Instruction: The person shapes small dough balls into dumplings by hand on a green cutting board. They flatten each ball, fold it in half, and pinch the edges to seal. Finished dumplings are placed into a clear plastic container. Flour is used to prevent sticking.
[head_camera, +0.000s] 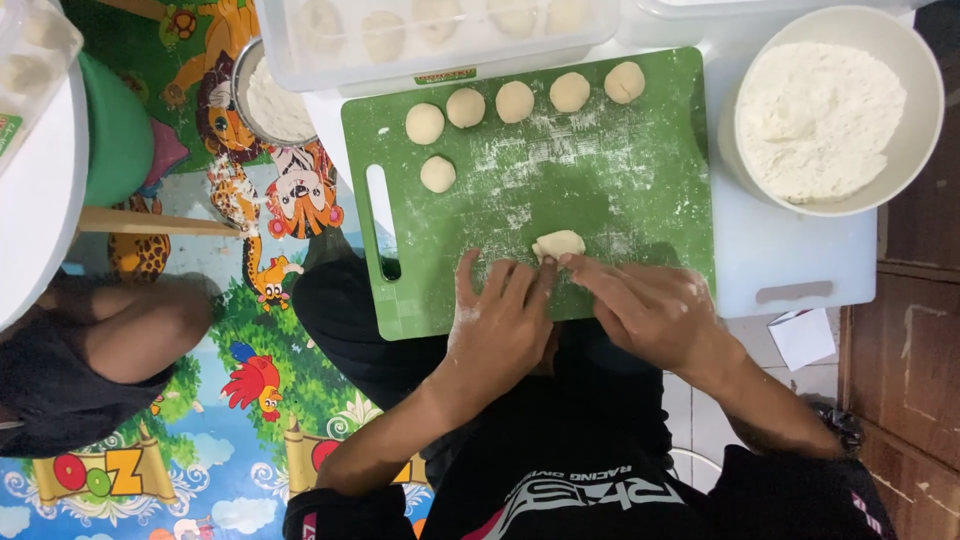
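The person worked over a green board dusted with flour. Both hands met at a small piece of dough lying near the middle of the board. The left hand lay flat with fingers spread, its fingertips touching the dough's near edge. The right hand came in from the other side, with thumb and forefinger pinched on the dough's right end. The piece looked folded rather than round, so the step in hand seemed to be shaping it into a ball.

Six finished balls sat well apart from the hands: five in a row along the far edge and one just below the row's left end. A white bowl of flour stood to the right of the board, on a white board beneath it. A clear tray holding more dough pieces lay beyond the green board, and a metal bowl stood to its left.

To do this well, the seam would likely need pinching fully shut and turning underneath, with light pressure so the dough did not flatten. The floured patch should keep it from sticking. The new ball would be best matched in size to the others and set clear of them.
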